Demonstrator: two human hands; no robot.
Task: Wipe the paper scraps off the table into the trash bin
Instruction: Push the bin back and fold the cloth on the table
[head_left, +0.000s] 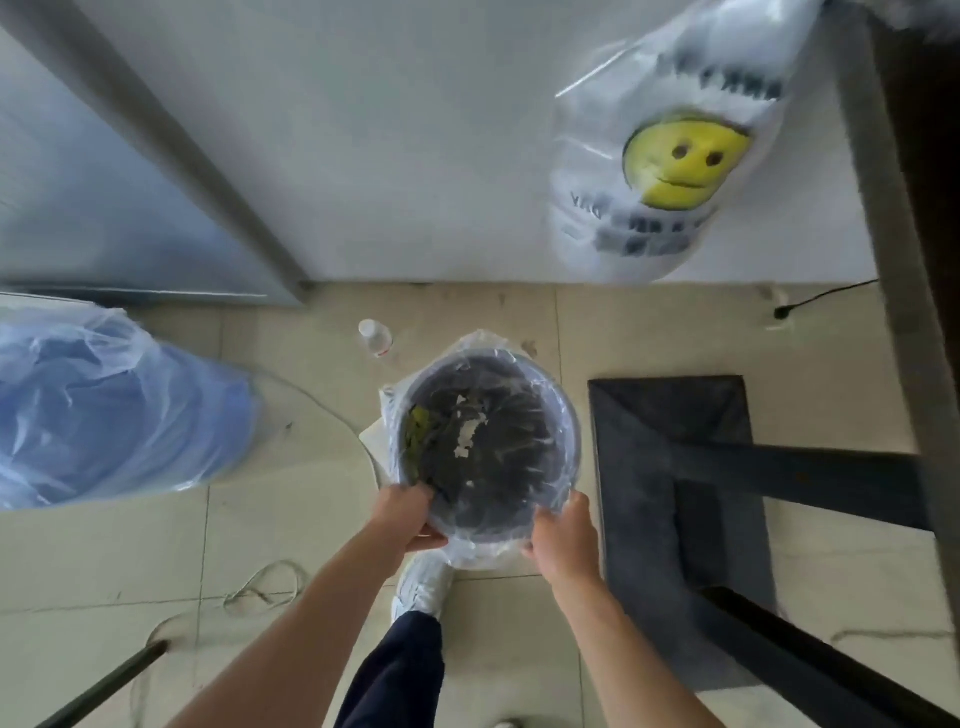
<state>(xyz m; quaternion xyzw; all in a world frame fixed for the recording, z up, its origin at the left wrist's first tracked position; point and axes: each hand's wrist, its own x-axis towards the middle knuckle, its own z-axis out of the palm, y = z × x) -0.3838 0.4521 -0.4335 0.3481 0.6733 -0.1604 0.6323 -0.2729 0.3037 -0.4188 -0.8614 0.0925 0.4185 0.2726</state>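
Trash bin (569, 441): round and dark, lined with a clear plastic bag; it sits low over the tiled floor (291, 525), gripped at its near rim by both hands.
Paper scraps (467, 435): small white bits lie inside the bin on dark contents, with something yellow-green at the left inner side.
Left hand (410, 512): closed on the bin's near-left rim, fingers hooked over the edge and thumb on the outside.
Right hand (563, 538): closed on the near-right rim, over the liner bag.
Shoe (422, 582): white, just below the bin, with a dark trouser leg (400, 670) behind it.
Bottle (375, 335): clear plastic with a white cap, standing on the floor just beyond the bin.
Blue bag (104, 410): large translucent sack on the floor, well to the left.
Smiley bag (670, 156): clear bag with a yellow smiley print, hanging upper right by the white wall.
Dark stand (670, 415): flat base with black struts, right of the bin.
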